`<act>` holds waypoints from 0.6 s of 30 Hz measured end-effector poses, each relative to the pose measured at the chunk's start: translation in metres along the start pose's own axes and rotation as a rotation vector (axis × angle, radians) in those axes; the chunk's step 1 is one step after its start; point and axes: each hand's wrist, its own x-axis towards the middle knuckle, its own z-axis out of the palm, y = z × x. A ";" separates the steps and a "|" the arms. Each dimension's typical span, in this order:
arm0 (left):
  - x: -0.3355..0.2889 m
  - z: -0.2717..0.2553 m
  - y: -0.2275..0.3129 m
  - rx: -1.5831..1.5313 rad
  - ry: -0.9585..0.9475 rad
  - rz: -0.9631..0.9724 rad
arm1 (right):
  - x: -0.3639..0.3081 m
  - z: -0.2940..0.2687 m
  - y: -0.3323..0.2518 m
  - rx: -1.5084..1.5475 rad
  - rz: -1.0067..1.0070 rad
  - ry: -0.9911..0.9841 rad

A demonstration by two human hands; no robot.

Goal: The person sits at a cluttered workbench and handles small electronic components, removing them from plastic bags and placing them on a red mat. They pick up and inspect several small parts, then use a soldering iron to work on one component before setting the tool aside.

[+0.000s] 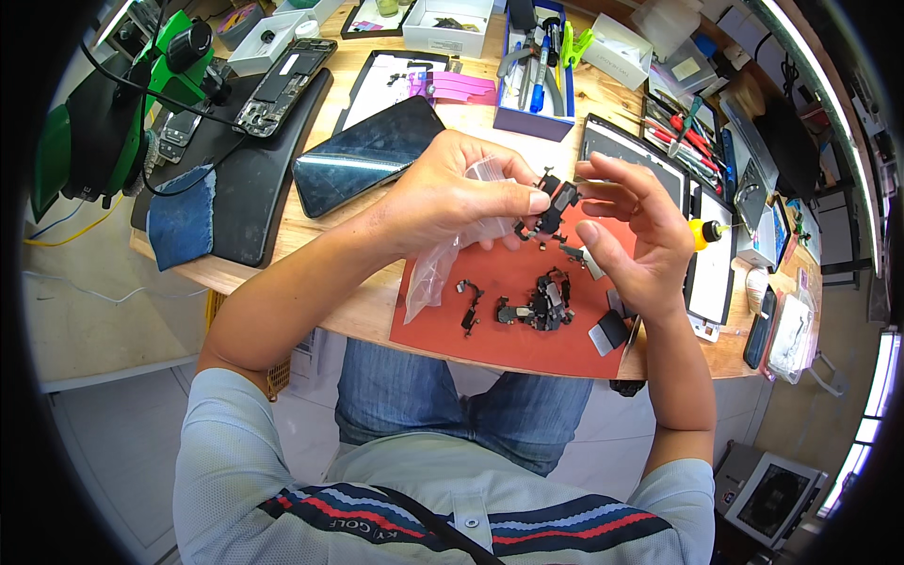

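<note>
My left hand (471, 193) pinches a small black phone part (557, 205) between thumb and fingers. A clear plastic bag (441, 268) is also in that hand, hanging down over the mat's left side. My right hand (640, 221) is beside the part, its thumb and fingers apart; whether a fingertip touches the part I cannot tell. Below both hands, a heap of small black phone parts (544, 303) lies on the red-brown mat (452, 344). One narrow black part (470, 309) rests apart to the left. A small dark flat piece (610, 331) lies at the mat's right edge.
Beyond my left forearm lies a dark phone (363, 155). An opened phone body (282, 89) and a blue cloth (182, 221) rest on a black slab (268, 188). A blue box (535, 122) of tools stands at the back, with a screwdriver tray (683, 141) to the right.
</note>
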 end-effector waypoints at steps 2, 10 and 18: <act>0.000 0.001 0.001 0.035 -0.007 -0.005 | -0.001 -0.002 0.000 -0.004 0.034 -0.049; 0.002 0.002 -0.005 0.022 -0.028 0.017 | -0.004 -0.001 -0.001 0.149 0.176 -0.089; 0.000 0.000 0.008 -0.001 -0.035 0.076 | 0.000 -0.012 0.004 0.501 0.407 0.100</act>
